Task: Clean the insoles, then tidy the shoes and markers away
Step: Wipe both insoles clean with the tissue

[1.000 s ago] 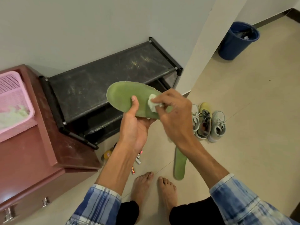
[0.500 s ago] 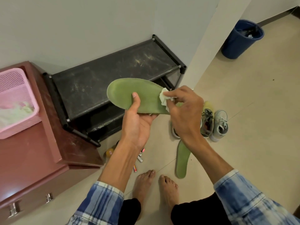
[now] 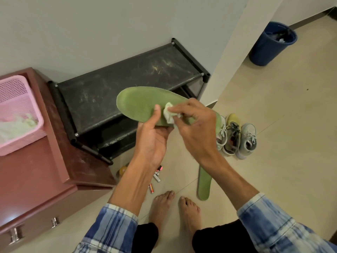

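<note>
Looks like a home entryway: dusty black two-tier shoe rack (image 3: 127,83) against the plain wall, worn sneakers (image 3: 235,137) on beige floor tiles (image 3: 282,125), reddish-brown wooden cabinet (image 3: 32,179) alongside.

The left hand (image 3: 151,141) grips a flat green foam insole (image 3: 140,103) from below, thumb on its top face, above a black shoe rack (image 3: 118,84). The right hand (image 3: 197,130) pinches a small crumpled white wipe (image 3: 168,115) against the insole's middle. A second green insole (image 3: 203,185) lies on the beige tiled floor (image 3: 282,125) near pale lace-up shoes (image 3: 237,137) and scattered markers (image 3: 157,175).
</note>
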